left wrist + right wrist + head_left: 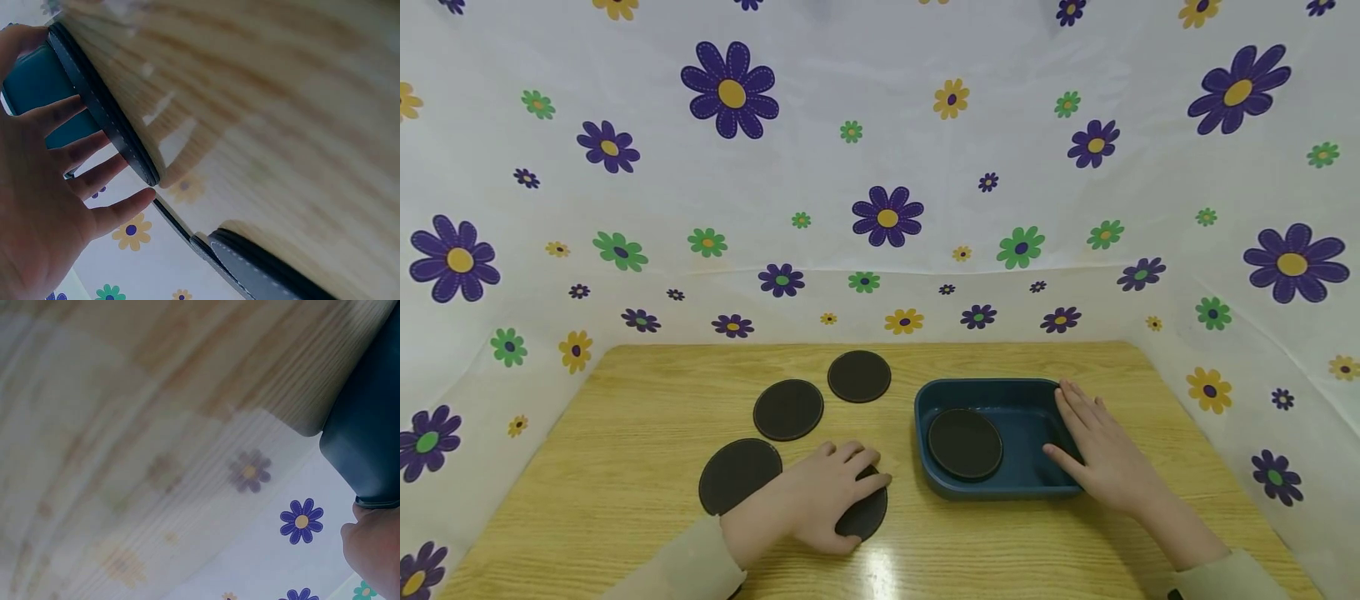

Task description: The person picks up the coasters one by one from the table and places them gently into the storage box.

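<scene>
On tabletop (625, 408), left hand (827, 500) gripping black disc (867, 512), right hand (1105, 454) on bin (1030, 493)

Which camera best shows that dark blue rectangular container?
The head view: it shows nearly all the container, including its inside. The left wrist view shows part behind the left hand; the right wrist view, a cropped outer side.
</scene>
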`<state>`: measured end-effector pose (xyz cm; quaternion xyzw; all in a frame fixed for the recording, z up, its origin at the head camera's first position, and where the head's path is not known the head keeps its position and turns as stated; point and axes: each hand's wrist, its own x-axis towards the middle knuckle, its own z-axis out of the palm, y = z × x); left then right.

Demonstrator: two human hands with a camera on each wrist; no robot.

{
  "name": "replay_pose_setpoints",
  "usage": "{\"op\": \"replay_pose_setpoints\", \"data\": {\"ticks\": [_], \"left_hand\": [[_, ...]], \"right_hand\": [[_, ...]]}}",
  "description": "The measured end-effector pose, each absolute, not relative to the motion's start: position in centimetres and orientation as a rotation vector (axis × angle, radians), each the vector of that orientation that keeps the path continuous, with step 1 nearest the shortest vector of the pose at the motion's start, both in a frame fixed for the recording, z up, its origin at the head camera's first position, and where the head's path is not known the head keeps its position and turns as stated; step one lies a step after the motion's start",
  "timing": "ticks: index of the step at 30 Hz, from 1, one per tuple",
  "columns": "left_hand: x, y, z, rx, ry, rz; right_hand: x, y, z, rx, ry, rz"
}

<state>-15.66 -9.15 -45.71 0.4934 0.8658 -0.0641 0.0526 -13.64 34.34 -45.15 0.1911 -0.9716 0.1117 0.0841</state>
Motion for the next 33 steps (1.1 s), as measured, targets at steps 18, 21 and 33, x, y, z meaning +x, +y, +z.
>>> {"op": "replay_pose_setpoints", "data": {"ticks": [18, 21, 33], "left_hand": [[-15.8, -9.7, -45.9, 1.514, 2.615, -0.125], [-15.9, -9.6, -45.9, 1.523, 2.619, -0.133], [-16.4, -9.6, -45.6, 1.534, 2.663, -0.111]], "right_hand": [[-13.7, 34.4, -45.3, 0.583, -2.888, 0.324], [-13.6, 34.4, -45.3, 0.582, -2.89, 0.33], [-13.6, 34.2, -45.2, 0.586, -2.895, 0.344]]}}
